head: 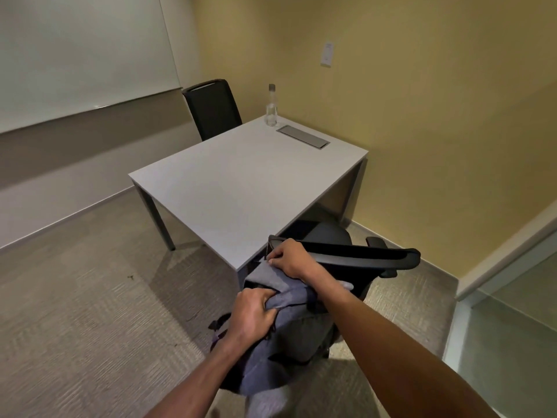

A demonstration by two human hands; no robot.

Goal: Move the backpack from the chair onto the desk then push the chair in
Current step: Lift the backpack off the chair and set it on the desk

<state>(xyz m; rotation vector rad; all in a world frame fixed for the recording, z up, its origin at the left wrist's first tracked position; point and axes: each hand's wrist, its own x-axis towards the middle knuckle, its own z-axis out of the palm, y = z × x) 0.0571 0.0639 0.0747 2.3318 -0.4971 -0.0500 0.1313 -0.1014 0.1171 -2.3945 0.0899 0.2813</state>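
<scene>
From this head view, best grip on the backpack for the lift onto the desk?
Grip the backpack at its bunched top edge, from above on the near side. Both hands, left hand and right hand, already pinch fabric there; it hangs long below, and the chair back blocks the far side.

There is one bench (241, 182) in the room and two black chairs, one (212, 108) at its far side and one (346, 257) at the near corner. I count one grey backpack (289, 327), one clear bottle (271, 107), one whiteboard (78, 52), and two hands, left (251, 316) and right (291, 257).
</scene>
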